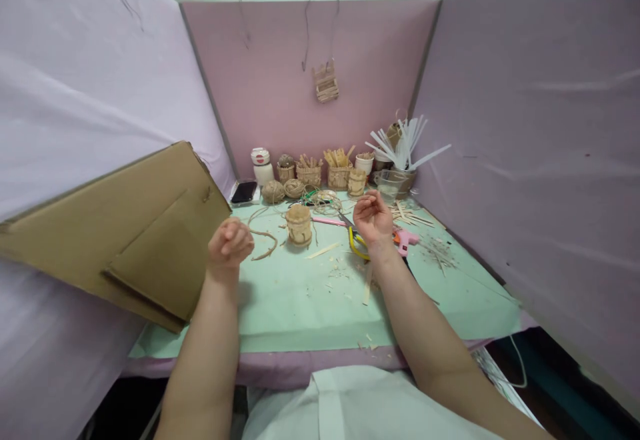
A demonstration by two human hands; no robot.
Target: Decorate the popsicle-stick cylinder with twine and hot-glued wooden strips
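Note:
My left hand (231, 243) is raised over the left of the table, fingers curled into a loose fist, with nothing visible in it. My right hand (373, 217) is also up, palm turned upward and fingers folded in; no object shows there. Between them stands a small round wooden cup (299, 225) with a twine-like band at its base. A length of brown cord (270, 247) lies between my left hand and the cup. Behind my right wrist are yellow-handled scissors (356, 245), partly hidden, and a pink glue gun (406, 240).
A large cardboard sheet (150, 240) leans at the left. Along the back stand a white jar (263, 167), twine balls (273, 191), stick-filled containers (309, 175) and a bowl of white glue sticks (403, 177). Wood scraps (337, 273) litter the green tabletop (295, 320). A miniature wooden piece (326, 83) hangs behind.

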